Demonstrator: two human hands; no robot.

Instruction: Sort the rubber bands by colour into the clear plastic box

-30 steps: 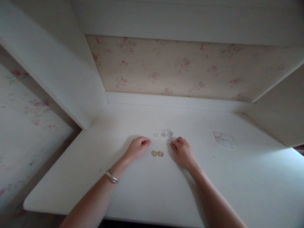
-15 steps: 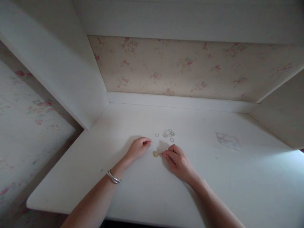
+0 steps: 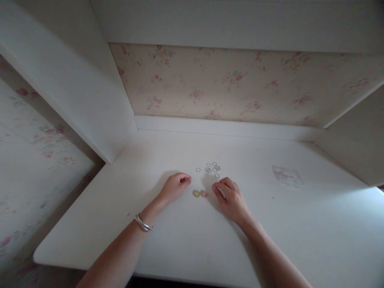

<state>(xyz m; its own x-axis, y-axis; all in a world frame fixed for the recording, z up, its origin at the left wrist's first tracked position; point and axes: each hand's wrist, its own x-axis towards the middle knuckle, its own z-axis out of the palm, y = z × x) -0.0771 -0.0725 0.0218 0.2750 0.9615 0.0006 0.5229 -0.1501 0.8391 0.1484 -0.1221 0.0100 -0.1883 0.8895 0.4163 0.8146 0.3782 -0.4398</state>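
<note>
From the head view, the left hand point(image 3: 174, 187) rests curled on the white table point(image 3: 186, 236); whether it holds anything cannot be told. The right hand point(image 3: 230, 198), fingers loosely bent and empty, sits beside two small piles of thin elastic rings, yellow point(image 3: 196, 193) and pink point(image 3: 204, 194). A careless sweep could scatter the loose rings point(image 3: 211, 169) beyond.

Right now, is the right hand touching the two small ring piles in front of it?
Apart. The head view shows bare white table between the right hand fingertips and the nearer, pinkish pile; the yellow pile lies farther left.
</note>
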